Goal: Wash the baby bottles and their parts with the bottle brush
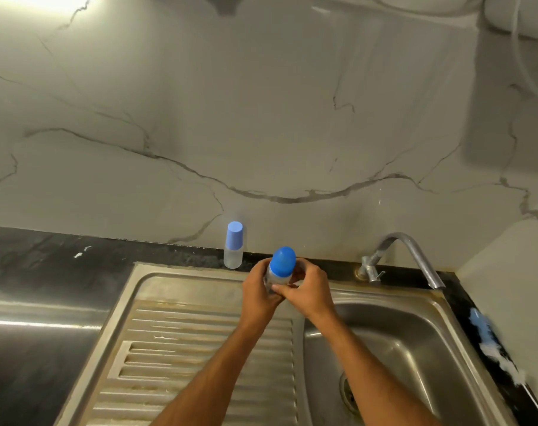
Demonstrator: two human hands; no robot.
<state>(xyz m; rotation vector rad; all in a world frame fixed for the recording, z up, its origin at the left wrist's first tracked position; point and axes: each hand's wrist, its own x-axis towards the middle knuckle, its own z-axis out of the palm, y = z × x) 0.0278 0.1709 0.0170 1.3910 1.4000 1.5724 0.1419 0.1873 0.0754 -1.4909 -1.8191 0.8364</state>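
Both hands are clamped on one baby bottle [278, 273]: the left hand [258, 292] wraps its fingers round the clear body from the left, and the right hand [310, 290] curls round it from the right, thumb laid across the front low on the body. The bottle is held above the back edge of the draining board [181, 342], just left of the sink basin [390, 339], with its long axis roughly upright and its blue cap [282, 261] on top, tilted a little toward the camera. The cap sits just above both grips, so either hand could slide up to twist it off; the right looks slightly better placed, while the left steadies the body.

A second bottle [233, 245], also capped, stands upright on the dark worktop [46, 250] against the wall, just beyond and left of the hands. The bottle brush [489, 339] lies on the worktop strip at the far right of the sink, well apart from both hands and nearer the right one. The tap [409, 256] reaches over the basin's back edge. I judge washing has not begun.
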